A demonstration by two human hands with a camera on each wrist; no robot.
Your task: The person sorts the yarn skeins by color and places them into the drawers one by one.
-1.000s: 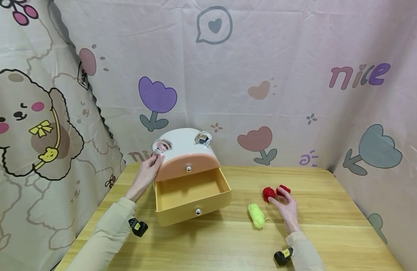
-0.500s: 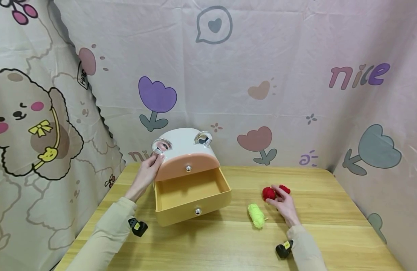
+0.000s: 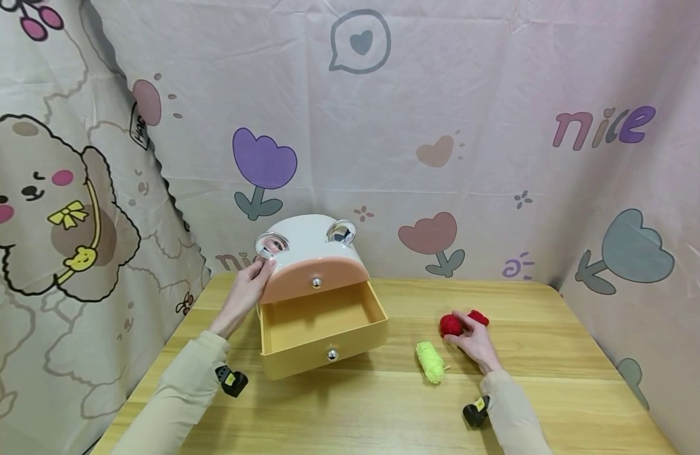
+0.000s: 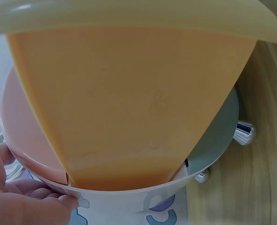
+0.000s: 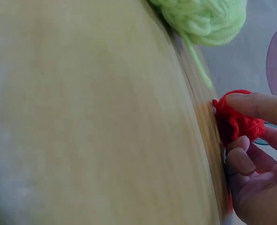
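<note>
Position of the right hand (image 3: 473, 343) has been shifted left since a second ago; its thumb and fingers are now curled round the red yarn ball (image 3: 450, 325), on the wooden table (image 3: 554, 366). Second red piece (image 3: 478, 317) is seen just beside, lime yarn (image 3: 430, 363) nearby. Drawer box (image 3: 317, 268), yellow drawer (image 3: 304, 361) pulled out, is gripped unmoved at its left edge by the left hand (image 3: 246, 292)

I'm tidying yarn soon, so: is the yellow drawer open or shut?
Open: the yellow drawer juts out below the peach drawer, its inside in view.
</note>
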